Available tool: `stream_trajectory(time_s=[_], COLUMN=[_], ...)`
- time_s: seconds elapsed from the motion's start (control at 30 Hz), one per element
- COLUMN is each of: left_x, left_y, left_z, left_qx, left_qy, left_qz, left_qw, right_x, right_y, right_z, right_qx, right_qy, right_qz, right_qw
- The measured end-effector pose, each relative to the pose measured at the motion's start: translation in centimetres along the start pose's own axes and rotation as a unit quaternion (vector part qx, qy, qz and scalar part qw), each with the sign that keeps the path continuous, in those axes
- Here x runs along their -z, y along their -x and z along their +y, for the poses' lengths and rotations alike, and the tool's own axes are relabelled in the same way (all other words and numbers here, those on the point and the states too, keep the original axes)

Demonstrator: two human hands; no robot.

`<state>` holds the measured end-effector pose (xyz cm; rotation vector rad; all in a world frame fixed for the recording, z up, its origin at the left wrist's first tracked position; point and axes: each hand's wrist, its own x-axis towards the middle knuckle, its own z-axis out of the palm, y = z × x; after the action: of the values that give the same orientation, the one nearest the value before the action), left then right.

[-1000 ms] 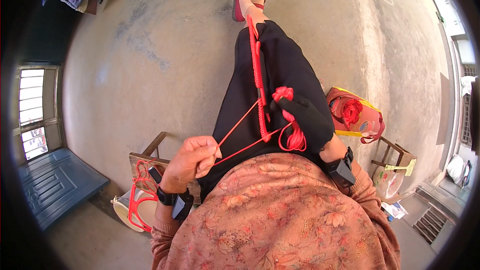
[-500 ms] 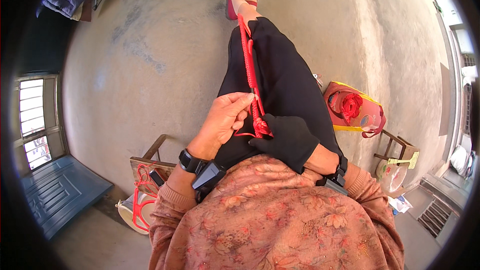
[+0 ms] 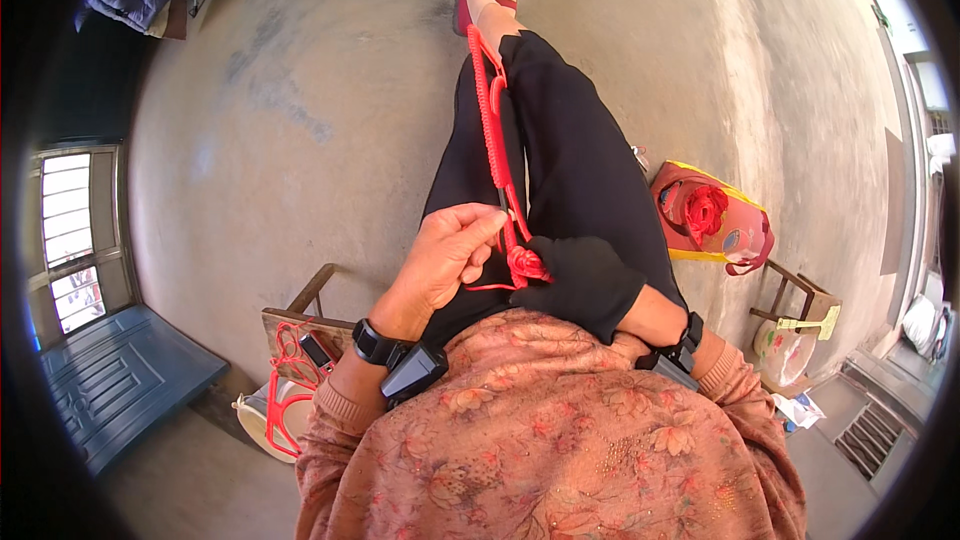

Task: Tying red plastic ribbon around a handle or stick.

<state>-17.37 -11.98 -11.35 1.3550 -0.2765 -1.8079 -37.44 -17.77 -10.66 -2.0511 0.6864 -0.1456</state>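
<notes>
A long red braided cord (image 3: 489,120), coiled in tight ridges, lies along my black-trousered thighs from the ankles toward my waist. Its near end gathers into a red knot (image 3: 525,262). My right hand (image 3: 585,285), in a black glove, is closed around that knot, with its fingers partly hidden. My bare left hand (image 3: 455,250) pinches thumb against forefinger beside the cord, just beyond the knot. Something thin and dark runs past those fingertips, too small to make out. A loose red strand (image 3: 488,287) sticks out to the left below the knot.
A red bag with yellow trim (image 3: 745,220), holding a red bundle (image 3: 705,210), stands right. Beyond it is a small stool (image 3: 815,295) with a yellow-green fly swatter (image 3: 800,323). At left, red cord (image 3: 290,405) hangs from a wooden seat (image 3: 285,322) over a white bucket (image 3: 250,410).
My left hand has moved slightly nearer my body, still pinched. The cord's far end has swung a little to the left. My right hand stays at the knot.
</notes>
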Motion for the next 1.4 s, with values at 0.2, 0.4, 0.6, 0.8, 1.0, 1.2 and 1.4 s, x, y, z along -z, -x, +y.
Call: stream_trajectory(time_s=[0.2, 0.4, 0.6, 0.8, 1.0, 1.2, 1.4], left_x=[3.1, 2.3, 3.5, 3.7, 1.0, 1.2, -0.7], left_y=[4.8, 6.8, 6.8, 6.2, 3.6, 0.5, 1.1], left_z=[1.2, 0.1, -0.9, -1.0, 2.2, -1.2, -0.8], left_qx=[-0.095, 0.045, 0.054, 0.021, -0.276, -0.126, -0.063], left_qy=[-0.089, -0.080, 0.096, 0.184, 0.145, -0.147, -0.179], left_qz=[0.122, -0.028, -0.051, -0.176, -0.124, -0.053, 0.038], left_qw=[0.984, 0.995, 0.993, 0.967, 0.942, 0.980, 0.981], right_x=[6.8, 10.5, 13.0, 11.3, 6.6, 2.6, 0.3], right_y=[1.9, 3.5, 6.0, 5.3, 2.6, -1.0, -3.2], right_z=[2.2, 4.3, 6.8, 8.3, 6.4, 2.5, 1.9], right_qx=[-0.097, -0.199, -0.159, -0.162, -0.163, -0.065, -0.051], right_qy=[-0.194, -0.550, -0.044, -0.082, -0.386, -0.141, -0.099], right_qz=[0.192, 0.155, -0.061, 0.171, 0.214, 0.180, 0.164], right_qw=[0.957, 0.796, 0.984, 0.968, 0.882, 0.971, 0.980])
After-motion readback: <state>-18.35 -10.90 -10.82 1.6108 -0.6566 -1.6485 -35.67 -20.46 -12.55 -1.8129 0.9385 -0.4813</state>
